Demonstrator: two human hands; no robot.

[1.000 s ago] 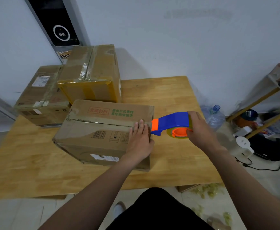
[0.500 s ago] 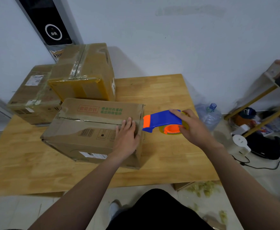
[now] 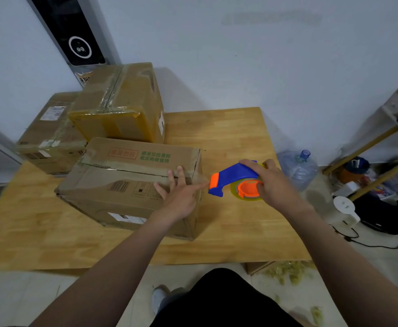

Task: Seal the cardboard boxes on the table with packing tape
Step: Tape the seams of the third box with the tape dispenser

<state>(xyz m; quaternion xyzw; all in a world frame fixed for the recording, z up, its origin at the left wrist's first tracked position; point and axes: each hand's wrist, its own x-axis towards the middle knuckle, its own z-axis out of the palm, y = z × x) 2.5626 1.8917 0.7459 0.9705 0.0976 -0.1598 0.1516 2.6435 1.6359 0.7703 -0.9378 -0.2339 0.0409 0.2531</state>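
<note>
Three cardboard boxes on worktop (image 3: 228,135): nearest box (image 3: 127,185) front, taped box (image 3: 122,102) behind, labelled box (image 3: 49,133) back-left; tape dispenser (image 3: 237,179) right of nearest box.

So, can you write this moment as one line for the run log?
left hand: rests on box | right hand: holds dispenser beside box end
</note>
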